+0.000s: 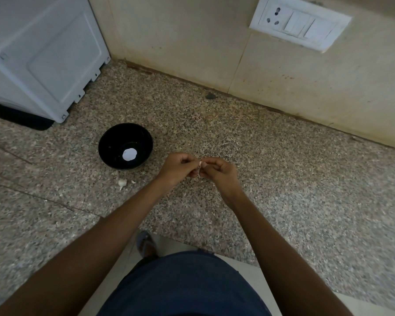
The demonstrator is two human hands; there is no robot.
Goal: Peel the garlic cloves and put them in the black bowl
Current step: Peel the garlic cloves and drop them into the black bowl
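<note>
A garlic clove (200, 165) is pinched between both hands above the speckled tabletop (283, 179).
It is gripped by the curled fingers of the left hand (177, 166) and right hand (217, 172), just right of the black bowl (110, 151); more garlic (122, 183) lies beside the bowl.

Speckled granite counter (283, 179) against a stained beige wall (192, 42). White switchboard (300, 23) on the wall, upper right. White appliance (43, 53) at the counter's far left corner, on a black mat (21, 119). Pale floor (237, 267) below the near edge. Dim, even light.
</note>
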